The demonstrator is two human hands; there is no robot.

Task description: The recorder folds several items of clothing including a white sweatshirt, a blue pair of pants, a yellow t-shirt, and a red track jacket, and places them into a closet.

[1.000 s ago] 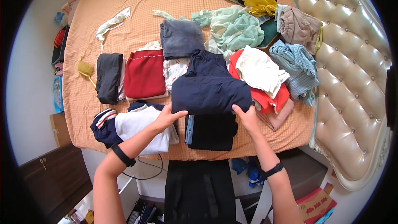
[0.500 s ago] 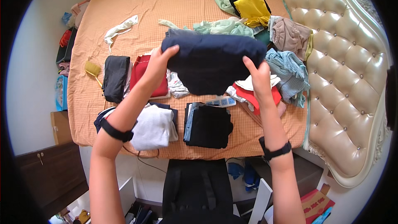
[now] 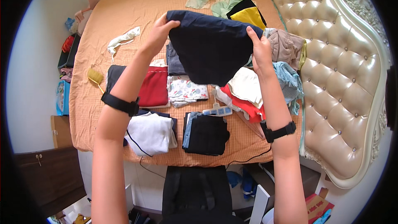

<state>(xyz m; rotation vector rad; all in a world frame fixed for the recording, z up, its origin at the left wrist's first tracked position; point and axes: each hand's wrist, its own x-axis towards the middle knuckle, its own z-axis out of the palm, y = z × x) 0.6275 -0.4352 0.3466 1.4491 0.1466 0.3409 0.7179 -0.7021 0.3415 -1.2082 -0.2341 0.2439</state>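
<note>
A dark navy garment (image 3: 212,49), folded over along its top edge, hangs stretched between my hands above the middle of the bed; its exact kind does not show. At its upper left corner my left hand (image 3: 159,32) grips it, thumb on the near side. My right hand (image 3: 261,49) pinches the upper right corner the same way. Beneath the garment's lower edge lie a folded white patterned cloth (image 3: 187,90) and a grey-blue folded garment (image 3: 175,62), partly covered. Close to my right forearm are a white cloth (image 3: 245,85) and a red one (image 3: 248,107).
Folded stacks lie nearer me: a light grey one (image 3: 150,135) and a black one (image 3: 206,135), with a power strip (image 3: 219,111) behind. Crumpled clothes (image 3: 286,79) fill the right side by the tufted headboard (image 3: 331,70). A brush (image 3: 95,76) rests at left.
Both hands have raised the navy garment and moved it slightly away from me. More of it hangs down, and the patterned cloth beneath shows more. The view has shifted a little.
</note>
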